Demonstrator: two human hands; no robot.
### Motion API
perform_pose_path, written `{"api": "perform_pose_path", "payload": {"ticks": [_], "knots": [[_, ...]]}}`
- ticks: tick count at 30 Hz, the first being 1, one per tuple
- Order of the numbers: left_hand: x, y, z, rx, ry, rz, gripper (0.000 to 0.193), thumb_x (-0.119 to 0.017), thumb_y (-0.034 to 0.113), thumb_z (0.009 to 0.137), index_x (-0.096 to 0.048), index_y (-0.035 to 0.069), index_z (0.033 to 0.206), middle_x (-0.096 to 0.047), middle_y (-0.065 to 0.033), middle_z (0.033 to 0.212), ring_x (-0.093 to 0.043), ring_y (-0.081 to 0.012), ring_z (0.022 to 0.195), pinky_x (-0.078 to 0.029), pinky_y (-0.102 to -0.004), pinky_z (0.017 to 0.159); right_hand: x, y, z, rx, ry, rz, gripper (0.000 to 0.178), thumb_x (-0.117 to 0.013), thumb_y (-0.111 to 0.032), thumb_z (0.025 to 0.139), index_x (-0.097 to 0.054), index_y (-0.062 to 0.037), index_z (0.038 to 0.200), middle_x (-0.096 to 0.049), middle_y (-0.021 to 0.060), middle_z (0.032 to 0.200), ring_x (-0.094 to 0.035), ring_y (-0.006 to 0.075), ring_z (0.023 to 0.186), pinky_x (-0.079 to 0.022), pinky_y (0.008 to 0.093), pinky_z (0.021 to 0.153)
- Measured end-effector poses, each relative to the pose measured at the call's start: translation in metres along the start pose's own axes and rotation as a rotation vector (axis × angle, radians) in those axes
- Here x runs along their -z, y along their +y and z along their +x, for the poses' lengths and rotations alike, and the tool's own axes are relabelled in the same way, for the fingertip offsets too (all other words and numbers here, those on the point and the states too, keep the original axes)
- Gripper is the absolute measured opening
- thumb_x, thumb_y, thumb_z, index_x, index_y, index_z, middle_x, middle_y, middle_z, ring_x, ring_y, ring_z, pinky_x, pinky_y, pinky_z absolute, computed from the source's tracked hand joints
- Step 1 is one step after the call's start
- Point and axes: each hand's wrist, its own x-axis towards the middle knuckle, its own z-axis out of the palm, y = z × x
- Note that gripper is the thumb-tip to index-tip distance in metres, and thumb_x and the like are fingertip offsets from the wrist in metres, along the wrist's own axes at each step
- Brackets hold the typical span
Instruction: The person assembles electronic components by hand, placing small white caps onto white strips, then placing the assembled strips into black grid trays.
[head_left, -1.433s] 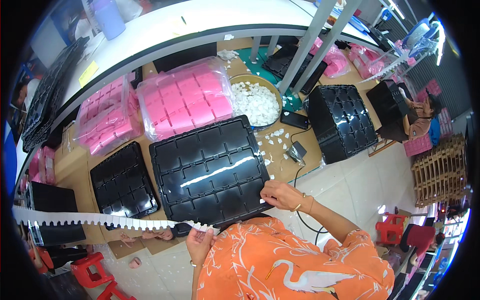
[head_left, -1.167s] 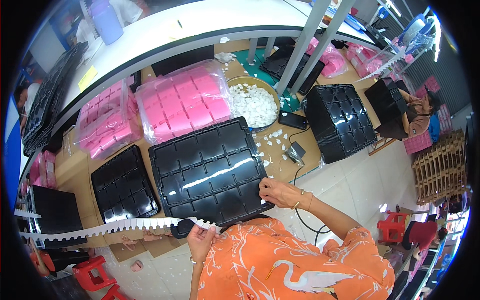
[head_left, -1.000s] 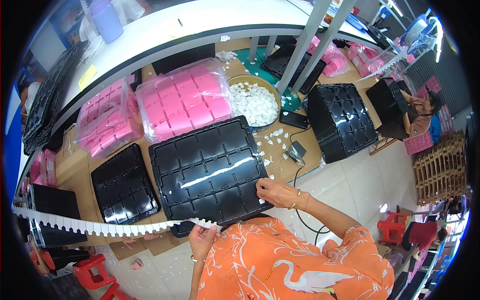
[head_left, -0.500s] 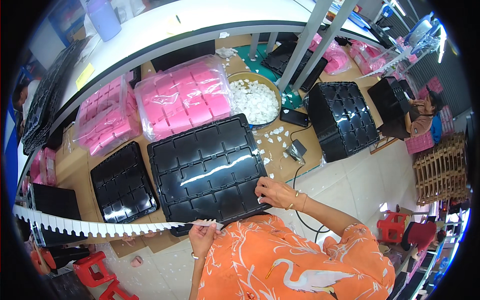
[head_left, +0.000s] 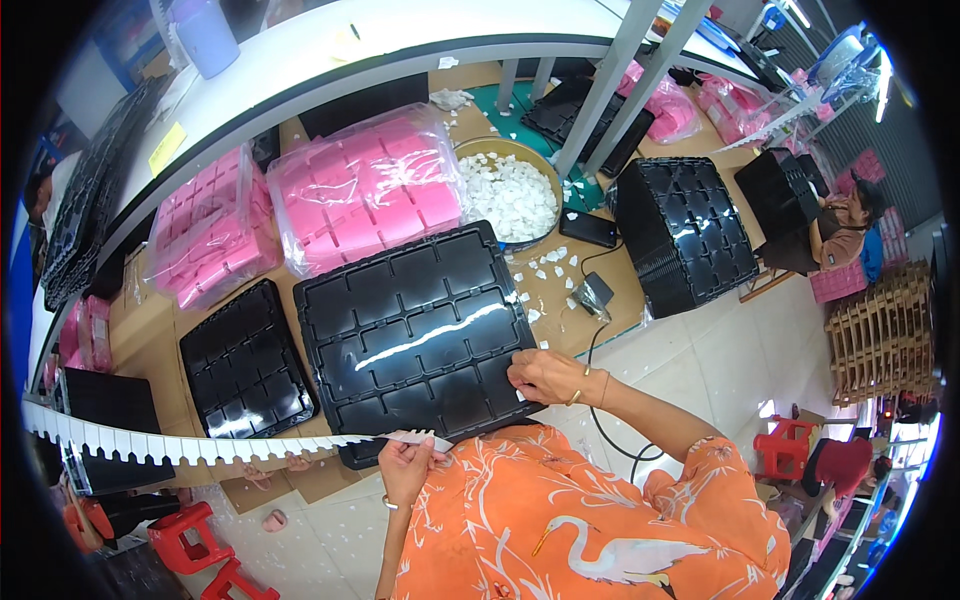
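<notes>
My left hand (head_left: 404,472) is closed in a pinch on a long white toothed strip (head_left: 200,446), close to the strip's right end. From there the strip runs in a curve far to the left, its teeth pointing down along most of its length. A large black plastic tray (head_left: 430,290) with a grid of compartments lies in front of me. At its right edge rests my right hand (head_left: 548,377), fingers bent together against the tray. A small white bit shows by these fingertips; what they hold, if anything, is hidden.
Pink trays in clear plastic (head_left: 365,190) lie beyond the tray. Right of them stand a round bin of white scraps (head_left: 508,196), a phone (head_left: 588,229) and stacked black trays (head_left: 685,235). A smaller black tray (head_left: 247,362) lies left. A person (head_left: 845,230) works far right.
The strip's run beside my left hand sits slightly higher, and more of its teeth show above the left fingers. My right hand stays at the tray's right edge.
</notes>
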Motion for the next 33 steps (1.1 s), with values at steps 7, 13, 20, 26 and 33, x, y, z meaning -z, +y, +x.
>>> {"api": "perform_pose_path", "payload": {"ticks": [7,13,20,26,33], "knots": [[-0.001,0.000,0.000,-0.024,0.005,0.020,0.011,-0.065,0.003,0.092,-0.058,-0.006,0.095,-0.069,-0.0131,0.079,-0.068,-0.0141,0.065,-0.048,-0.0208,0.052,-0.008,-0.007,-0.007,0.065,0.011,-0.139,0.009,-0.062,-0.007,0.080,-0.057,-0.0007,0.082,-0.054,0.0127,0.083,-0.060,0.0326,0.083,-0.050,0.0430,0.072],[0.000,0.000,-0.003,-0.014,0.015,-0.002,0.011,-0.065,0.003,0.092,-0.059,-0.006,0.096,-0.068,-0.0113,0.080,-0.067,-0.0131,0.064,-0.048,-0.0205,0.053,-0.010,-0.028,-0.017,0.117,-0.059,0.175,0.011,-0.063,-0.009,0.085,-0.058,-0.0003,0.082,-0.055,0.0103,0.082,-0.058,0.0263,0.076,-0.050,0.0363,0.070],[-0.011,0.029,-0.014,0.028,-0.005,-0.092,0.011,-0.065,0.003,0.092,-0.060,-0.005,0.098,-0.068,-0.0112,0.081,-0.066,-0.0131,0.064,-0.048,-0.0205,0.052,-0.043,-0.068,-0.021,-0.006,-0.142,1.198,0.011,-0.054,-0.014,0.098,-0.054,-0.0047,0.102,-0.049,-0.0001,0.087,-0.046,0.0083,0.075,-0.042,0.0243,0.066],[-0.027,0.045,-0.014,0.021,0.004,-0.130,0.011,-0.065,0.004,0.092,-0.059,-0.005,0.097,-0.068,-0.0134,0.082,-0.066,-0.0140,0.063,-0.049,-0.0219,0.052,-0.035,-0.067,0.003,-0.176,-0.286,1.539,0.013,-0.048,-0.012,0.101,-0.052,-0.0051,0.112,-0.054,0.0007,0.099,-0.041,0.0041,0.071,-0.035,0.0194,0.061],[-0.034,0.050,-0.015,-0.014,-0.002,-0.152,0.015,-0.064,0.000,0.091,-0.056,-0.006,0.102,-0.067,-0.0157,0.089,-0.069,-0.0198,0.068,-0.053,-0.0249,0.053,-0.030,-0.065,0.038,0.027,-0.058,1.126,0.019,-0.058,-0.014,0.095,-0.056,-0.0049,0.112,-0.056,0.0007,0.104,-0.050,0.0042,0.086,-0.043,0.0202,0.075]]}}
